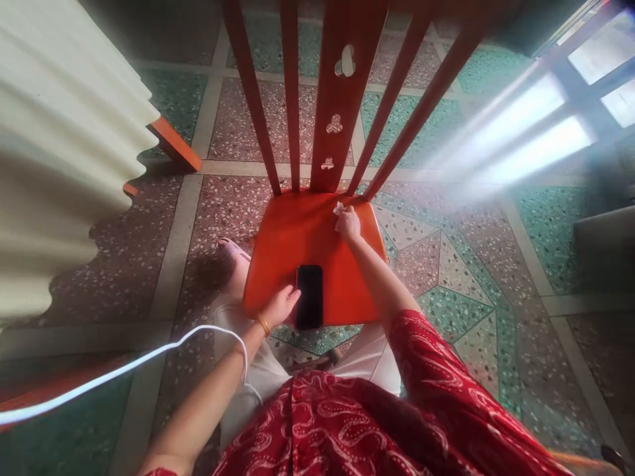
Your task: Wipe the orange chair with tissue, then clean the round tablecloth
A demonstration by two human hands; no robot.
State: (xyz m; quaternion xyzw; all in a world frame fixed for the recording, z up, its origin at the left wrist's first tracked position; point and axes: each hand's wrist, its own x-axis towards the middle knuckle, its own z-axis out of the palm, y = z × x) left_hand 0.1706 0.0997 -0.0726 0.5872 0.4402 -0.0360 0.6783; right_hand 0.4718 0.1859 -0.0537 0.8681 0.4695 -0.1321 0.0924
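Observation:
An orange wooden chair (282, 244) stands in front of me, its slatted back (342, 99) rising toward the camera. A black phone (309, 296) lies flat near the seat's front edge. My left hand (278, 305) rests on the seat's front left, its fingers touching the phone's left side. My right hand (347, 221) presses a small white cloth (338, 208) onto the seat's back right corner, by the base of the slats.
A white cable (124, 370) crosses my left forearm and trails off to the left. A pale corrugated sheet (59, 145) fills the upper left, above an orange edge (176, 144). The floor is patterned terrazzo tile. Bright window glare is at upper right.

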